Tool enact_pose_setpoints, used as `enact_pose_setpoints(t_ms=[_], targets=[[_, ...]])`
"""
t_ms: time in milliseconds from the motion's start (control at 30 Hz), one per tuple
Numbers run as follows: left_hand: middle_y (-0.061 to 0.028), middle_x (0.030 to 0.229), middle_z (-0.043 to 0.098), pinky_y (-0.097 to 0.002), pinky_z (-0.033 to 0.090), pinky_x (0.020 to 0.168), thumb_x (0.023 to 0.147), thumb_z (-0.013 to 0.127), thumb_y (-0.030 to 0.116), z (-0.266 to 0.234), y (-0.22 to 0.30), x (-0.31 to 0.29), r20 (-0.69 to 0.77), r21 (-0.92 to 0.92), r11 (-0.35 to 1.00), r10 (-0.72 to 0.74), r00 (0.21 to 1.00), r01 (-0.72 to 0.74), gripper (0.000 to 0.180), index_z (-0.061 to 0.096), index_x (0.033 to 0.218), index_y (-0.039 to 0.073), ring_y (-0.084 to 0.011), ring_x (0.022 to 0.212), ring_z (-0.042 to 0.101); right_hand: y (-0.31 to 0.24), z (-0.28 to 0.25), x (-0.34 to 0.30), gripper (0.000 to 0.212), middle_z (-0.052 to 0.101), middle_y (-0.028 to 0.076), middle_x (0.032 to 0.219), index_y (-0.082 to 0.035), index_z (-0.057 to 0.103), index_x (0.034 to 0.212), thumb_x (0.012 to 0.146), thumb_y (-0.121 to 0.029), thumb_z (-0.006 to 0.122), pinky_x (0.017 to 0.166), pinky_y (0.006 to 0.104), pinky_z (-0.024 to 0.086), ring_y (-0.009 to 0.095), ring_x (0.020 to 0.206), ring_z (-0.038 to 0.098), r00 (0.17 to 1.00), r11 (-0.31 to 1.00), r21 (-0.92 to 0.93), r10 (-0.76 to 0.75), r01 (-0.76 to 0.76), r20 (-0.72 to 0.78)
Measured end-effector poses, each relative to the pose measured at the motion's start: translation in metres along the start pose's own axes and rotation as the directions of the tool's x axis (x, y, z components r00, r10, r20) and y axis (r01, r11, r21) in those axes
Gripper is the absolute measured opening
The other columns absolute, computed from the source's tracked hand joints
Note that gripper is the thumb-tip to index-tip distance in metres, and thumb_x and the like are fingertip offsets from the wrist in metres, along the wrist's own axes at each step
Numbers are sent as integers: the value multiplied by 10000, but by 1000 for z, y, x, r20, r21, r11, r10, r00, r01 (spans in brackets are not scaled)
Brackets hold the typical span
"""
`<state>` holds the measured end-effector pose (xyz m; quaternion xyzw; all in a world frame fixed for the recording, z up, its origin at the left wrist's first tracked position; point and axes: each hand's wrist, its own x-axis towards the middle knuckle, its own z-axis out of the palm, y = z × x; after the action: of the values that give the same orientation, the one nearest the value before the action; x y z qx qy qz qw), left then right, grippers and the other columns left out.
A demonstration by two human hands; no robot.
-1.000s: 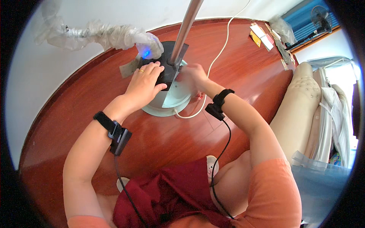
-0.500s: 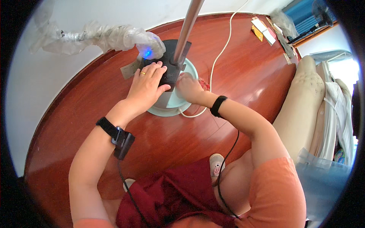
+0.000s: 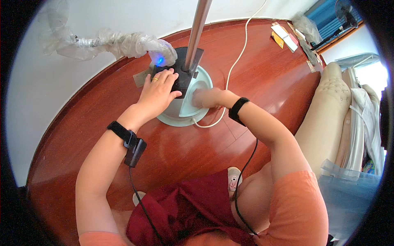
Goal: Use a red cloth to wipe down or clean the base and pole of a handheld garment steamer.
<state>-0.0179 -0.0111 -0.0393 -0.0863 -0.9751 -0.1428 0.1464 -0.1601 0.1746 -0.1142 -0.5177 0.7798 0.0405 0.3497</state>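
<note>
My left hand (image 3: pixel 159 88) lies flat with spread fingers on the black plate (image 3: pixel 183 84) of a pole-mounted appliance, steadying contact near its front edge. A metal pole (image 3: pixel 197 35) rises from that plate. Under it sits a round pale blue-green base (image 3: pixel 205 78). My right hand (image 3: pixel 207 99), smeared by motion, is curled at the right side of this base. A small reddish bit shows beneath it, too blurred to name. Beyond my left fingers, a hose-like arm wrapped in clear plastic (image 3: pixel 123 44) ends at the plate with a glowing blue light (image 3: pixel 159 60).
A white cord (image 3: pixel 237 59) runs from the base across the red-brown wood floor (image 3: pixel 164 164) toward the wall. Beige padded furniture (image 3: pixel 328 94) and a translucent blue container (image 3: pixel 344 188) stand at right. A black fan (image 3: pixel 345 14) and papers (image 3: pixel 284 37) are far right.
My right hand has shifted slightly down along the base's right side. The patterned reddish material beside it is now mostly out of sight. My left hand stays on the black plate.
</note>
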Motion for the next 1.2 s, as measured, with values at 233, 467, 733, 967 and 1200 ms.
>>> enact_pose_setpoints(t_ms=[233,467,733,967,1200], targets=[[-141,1246,406,-460,320,925,796,575,282,1,-8,-4,-14,-58,998,4,1000,-5,463,414,1154,37,-299,1151,385,-14,-70,-39,315,630,141,833,-47,598,873,714,-315,554,719,400,471,309,812,600,841,919,217,389,-329,-375],[-179,1239,403,-402,322,961,768,614,223,2,-6,0,6,-118,993,4,1000,-3,480,419,1150,8,-332,1140,387,-7,21,19,218,572,105,939,-38,596,862,732,-202,536,707,403,478,283,919,531,969,857,-513,-84,-49,-233],[-183,1234,401,-400,330,957,769,616,217,0,-8,-4,-23,-138,990,27,999,-30,484,413,1158,13,-335,1135,389,-23,28,27,100,581,100,806,-37,620,658,672,-110,554,631,384,458,245,715,546,878,838,-502,-61,-213,-474],[-167,1189,438,-405,397,872,771,605,262,4,-9,-2,-81,-63,996,57,995,-62,459,435,1119,14,-320,1096,429,9,17,25,210,556,82,749,-31,576,854,693,-165,563,496,346,463,239,642,552,968,675,-731,-237,104,-81],[-164,1213,417,-404,398,888,774,604,248,2,-11,-7,-50,-104,994,25,998,-30,460,430,1124,5,-335,1104,416,0,-67,-62,238,625,105,783,11,627,774,744,-191,504,613,312,449,191,667,571,945,595,786,324,-169,-43]])
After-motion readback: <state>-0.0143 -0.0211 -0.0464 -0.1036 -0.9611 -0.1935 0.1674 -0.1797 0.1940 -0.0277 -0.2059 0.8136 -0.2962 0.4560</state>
